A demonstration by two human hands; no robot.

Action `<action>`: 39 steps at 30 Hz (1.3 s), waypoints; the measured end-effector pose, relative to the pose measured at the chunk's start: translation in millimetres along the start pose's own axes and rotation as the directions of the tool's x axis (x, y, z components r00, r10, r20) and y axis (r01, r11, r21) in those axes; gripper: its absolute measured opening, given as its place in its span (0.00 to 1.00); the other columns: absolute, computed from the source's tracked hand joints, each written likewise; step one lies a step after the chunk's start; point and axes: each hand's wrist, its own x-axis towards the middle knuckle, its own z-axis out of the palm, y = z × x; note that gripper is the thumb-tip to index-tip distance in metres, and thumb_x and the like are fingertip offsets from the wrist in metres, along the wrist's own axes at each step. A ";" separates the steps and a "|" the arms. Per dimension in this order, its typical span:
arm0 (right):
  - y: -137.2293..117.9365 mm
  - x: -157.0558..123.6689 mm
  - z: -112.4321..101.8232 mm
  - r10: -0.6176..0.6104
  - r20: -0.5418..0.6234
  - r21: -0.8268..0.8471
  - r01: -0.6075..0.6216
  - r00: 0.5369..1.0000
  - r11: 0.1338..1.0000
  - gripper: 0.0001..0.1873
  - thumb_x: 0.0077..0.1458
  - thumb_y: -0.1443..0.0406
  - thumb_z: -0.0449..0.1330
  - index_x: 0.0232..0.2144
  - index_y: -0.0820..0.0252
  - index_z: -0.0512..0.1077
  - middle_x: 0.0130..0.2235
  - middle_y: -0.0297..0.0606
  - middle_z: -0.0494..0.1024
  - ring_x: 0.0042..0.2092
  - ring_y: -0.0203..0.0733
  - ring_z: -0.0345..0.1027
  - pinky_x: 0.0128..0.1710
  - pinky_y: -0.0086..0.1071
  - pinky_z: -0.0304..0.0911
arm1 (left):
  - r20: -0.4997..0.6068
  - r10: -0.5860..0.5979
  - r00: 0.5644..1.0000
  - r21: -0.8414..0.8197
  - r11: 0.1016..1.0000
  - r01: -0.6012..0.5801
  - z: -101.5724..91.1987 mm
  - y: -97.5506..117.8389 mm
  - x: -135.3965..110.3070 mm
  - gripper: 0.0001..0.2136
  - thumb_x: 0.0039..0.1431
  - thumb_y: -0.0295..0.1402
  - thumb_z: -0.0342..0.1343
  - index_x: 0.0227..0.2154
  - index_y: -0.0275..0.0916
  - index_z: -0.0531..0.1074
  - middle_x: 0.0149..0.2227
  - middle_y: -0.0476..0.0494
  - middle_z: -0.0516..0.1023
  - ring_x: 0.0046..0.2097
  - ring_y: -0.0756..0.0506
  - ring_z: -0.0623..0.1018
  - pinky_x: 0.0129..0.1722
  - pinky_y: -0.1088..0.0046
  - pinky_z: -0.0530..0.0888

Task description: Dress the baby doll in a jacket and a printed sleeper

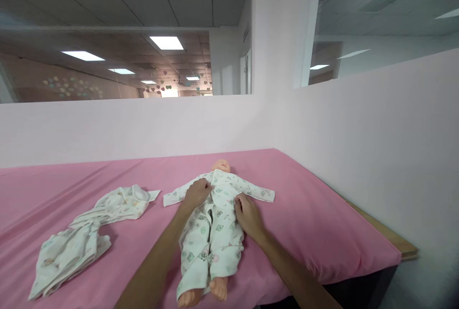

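Observation:
A baby doll (221, 165) lies on its back, head away from me and bare feet toward me. It wears a white pajama top (225, 188) with a small green print and matching pajama pants (227, 244). The top's sleeves stretch out to both sides. With curled fingers, my left hand (198, 193) grips the top at the left of the chest. Lower down on the right side, my right hand (248, 213) pinches the top near its hem, by the waist. Both hands partly cover the cloth they hold.
The doll rests on a pink sheet (308, 213) covering a table or bed. To the left lies a crumpled white baby outfit (84, 232). White walls (143, 129) with windows border the back and right. A wooden board edge (389, 237) shows at right.

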 end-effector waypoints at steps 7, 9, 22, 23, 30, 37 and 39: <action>0.9 0.6 0.3 -0.004 0.005 0.004 0.004 1.000 1.000 0.07 0.58 0.68 0.47 0.33 0.57 0.65 0.34 0.36 0.75 0.35 0.41 0.67 0.33 0.31 0.56 | 0.009 -0.020 1.000 -0.024 0.999 0.020 -3.1 3.4 -2.7 0.12 0.52 0.32 0.50 0.18 0.40 0.54 0.20 0.51 0.64 0.25 0.48 0.67 0.27 0.72 0.56; 1.0 0.7 0.2 -0.003 0.004 0.000 0.003 1.000 1.000 0.07 0.58 0.68 0.47 0.33 0.57 0.65 0.34 0.36 0.75 0.35 0.41 0.67 0.33 0.31 0.55 | -0.007 -0.032 0.999 0.017 0.999 0.032 -1.9 6.9 -3.7 0.12 0.52 0.33 0.49 0.18 0.41 0.54 0.20 0.51 0.64 0.25 0.47 0.68 0.27 0.72 0.56; 0.7 0.7 1.1 0.002 0.003 0.012 -0.002 1.000 1.000 0.07 0.58 0.69 0.47 0.32 0.56 0.64 0.33 0.36 0.75 0.35 0.41 0.67 0.33 0.31 0.56 | -0.027 0.101 0.995 0.020 0.995 -0.100 1.5 7.8 -4.2 0.04 0.54 0.29 0.50 0.27 0.41 0.68 0.32 0.46 0.78 0.36 0.44 0.75 0.32 0.73 0.62; 0.7 0.7 1.0 0.001 0.005 0.010 -0.001 1.000 1.000 0.07 0.58 0.69 0.47 0.32 0.56 0.64 0.34 0.36 0.75 0.35 0.41 0.67 0.33 0.31 0.56 | -0.026 0.112 0.993 0.012 0.994 -0.112 1.4 8.3 -4.1 0.04 0.54 0.29 0.50 0.27 0.40 0.68 0.32 0.46 0.79 0.36 0.45 0.75 0.32 0.73 0.62; 0.4 0.5 0.1 -0.002 0.011 -0.003 0.002 1.000 1.000 0.07 0.58 0.68 0.47 0.32 0.56 0.64 0.34 0.36 0.75 0.35 0.41 0.67 0.33 0.31 0.56 | -0.074 0.089 0.993 0.008 0.996 -0.089 2.6 10.3 -4.2 0.07 0.56 0.32 0.51 0.24 0.40 0.66 0.29 0.46 0.75 0.32 0.45 0.73 0.30 0.72 0.61; -0.1 0.8 0.2 -0.004 0.013 -0.006 0.005 1.000 1.000 0.07 0.58 0.69 0.47 0.32 0.56 0.63 0.33 0.36 0.74 0.35 0.41 0.67 0.33 0.31 0.55 | -0.105 0.160 0.982 0.005 0.987 -0.160 3.3 13.5 -6.1 0.08 0.59 0.34 0.50 0.27 0.39 0.72 0.35 0.43 0.75 0.40 0.43 0.74 0.37 0.72 0.65; 0.8 1.0 0.9 -0.006 0.015 -0.012 0.006 1.000 1.000 0.07 0.58 0.69 0.46 0.32 0.56 0.63 0.34 0.36 0.74 0.35 0.41 0.67 0.33 0.31 0.55 | -0.090 0.229 0.969 -0.076 0.969 -0.236 2.9 16.8 -7.9 0.10 0.60 0.34 0.49 0.33 0.39 0.76 0.40 0.42 0.77 0.46 0.42 0.73 0.44 0.71 0.67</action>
